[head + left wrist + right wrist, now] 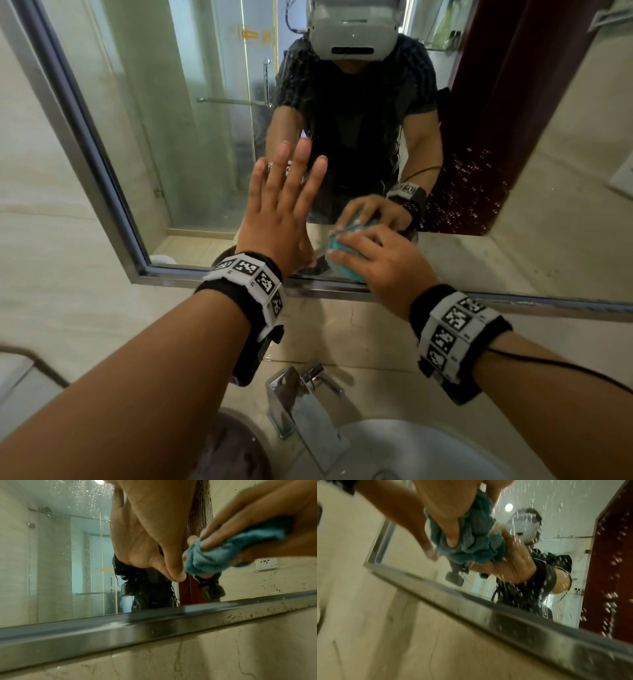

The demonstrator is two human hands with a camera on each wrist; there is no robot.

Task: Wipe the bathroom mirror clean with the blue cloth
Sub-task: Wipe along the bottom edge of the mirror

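1. The left hand [274, 219] lay flat on the bathroom mirror [191, 144], fingers straight and slightly apart, holding nothing.
2. The right hand [380, 260] had its fingers clamped on the bunched blue cloth [339, 253], pressed low on the glass near the frame.
3. Droplets still speckled the right side, so wiping looked far from finished.
4. The washbasin [411, 448] below appeared to hold nothing.

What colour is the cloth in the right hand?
Teal blue cloth; left wrist view shows it best.
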